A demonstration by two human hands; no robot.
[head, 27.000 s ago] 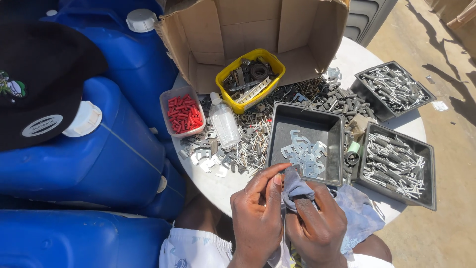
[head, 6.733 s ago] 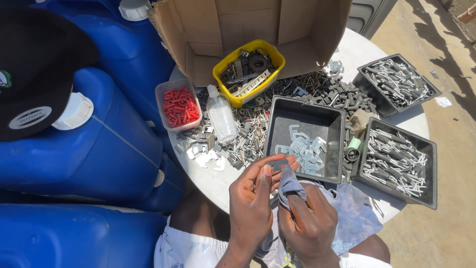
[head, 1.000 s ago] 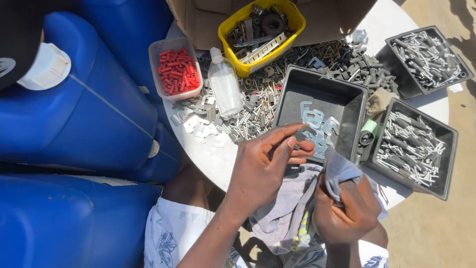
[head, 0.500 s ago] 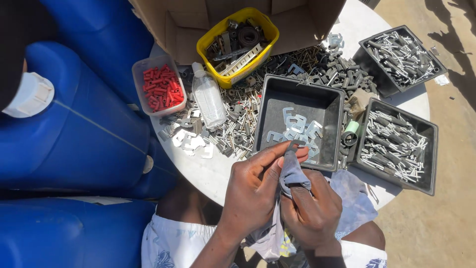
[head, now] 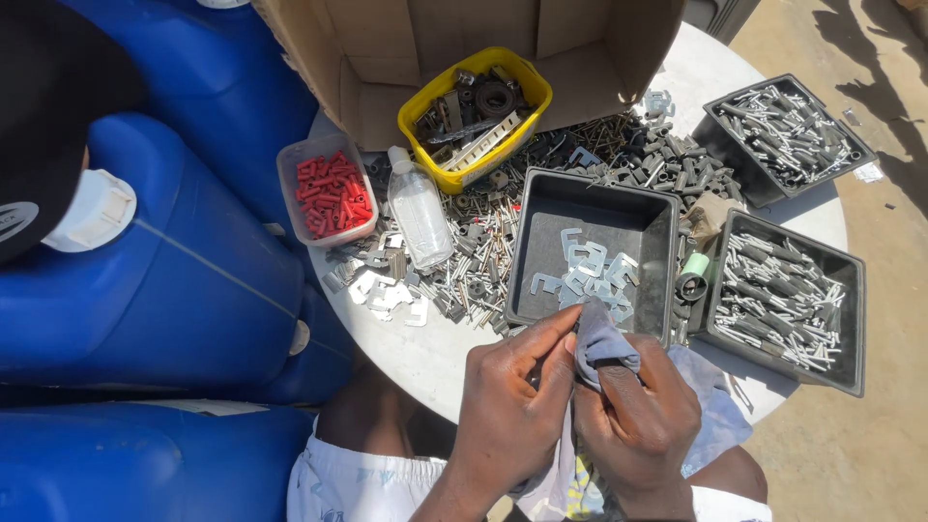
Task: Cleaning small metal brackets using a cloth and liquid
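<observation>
Nearest, over the person's lap, the left hand [head: 507, 411] and the right hand [head: 638, 425] are pressed together around a grey cloth [head: 601, 343]. The left fingers close toward the cloth's top fold and the right hand bunches it from below. Whether a small metal piece sits inside the fold I cannot tell; the cloth hides it. If one does, it could slip out between the fingers and drop into the lap or onto the ground, because the hands hang off the near edge of the surface [head: 425, 353], not over it.

The cloth's loose tail hangs down past the wrists. I think it could snag on the near rim of the tray [head: 541, 242] just beyond the hands and tug it, and the flat clips [head: 590, 275] lying in it would slide.

Left of that tray, more clips [head: 387, 290] and a heap of screws [head: 474, 266] lie bare on the surface near its edge. A careless forearm reaching across would likely sweep some off.

A clear bottle [head: 419, 208] lies on its side among them; it looks free to roll if nudged. Beside it to the left, the tub of red plugs [head: 329, 188] sits right at the rim above the blue drums [head: 184, 280], so a push leftward might tip it over.

To the right, two trays of bolts [head: 783, 300] overhang the surface a little. Farthest, the yellow tub [head: 474, 116] rests in the mouth of a cardboard box [head: 599, 48], well away from the hands.
</observation>
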